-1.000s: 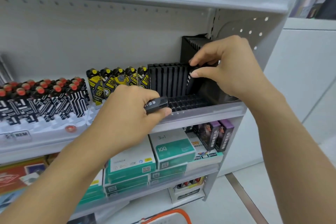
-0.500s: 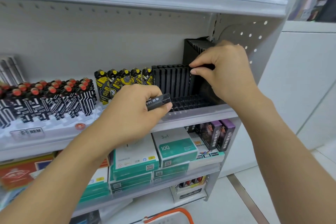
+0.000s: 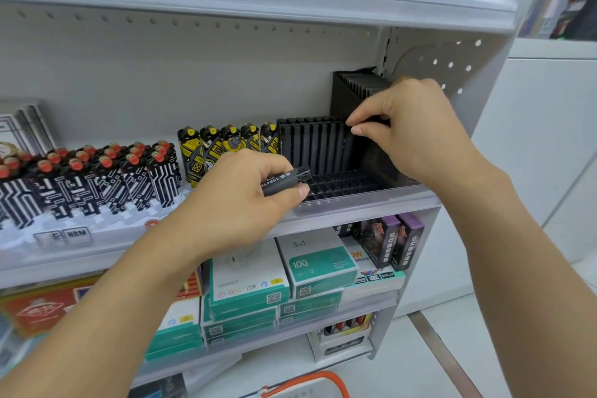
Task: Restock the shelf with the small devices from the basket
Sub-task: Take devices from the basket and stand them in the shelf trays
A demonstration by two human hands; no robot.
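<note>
My left hand (image 3: 240, 200) grips a small black device (image 3: 284, 182) with white print, held level in front of the shelf edge (image 3: 355, 208). My right hand (image 3: 410, 129) pinches the top of another black device (image 3: 349, 145) standing at the right end of a row of upright black devices (image 3: 311, 145). That row stands in a black slotted tray (image 3: 342, 184) whose front slots hold nothing. Only the basket's orange handle (image 3: 307, 383) shows at the bottom edge.
Yellow-and-black lighters (image 3: 226, 145) and black-and-white ones with red caps (image 3: 97, 178) fill the shelf to the left. A tall black slotted holder (image 3: 355, 87) stands at the back right. Teal boxes (image 3: 316, 268) and purple packs (image 3: 397, 242) sit on the shelf below.
My right hand has pushed its device down lower into the tray at the row's right end. My left hand has kept its device in place. The camera has shifted slightly.
</note>
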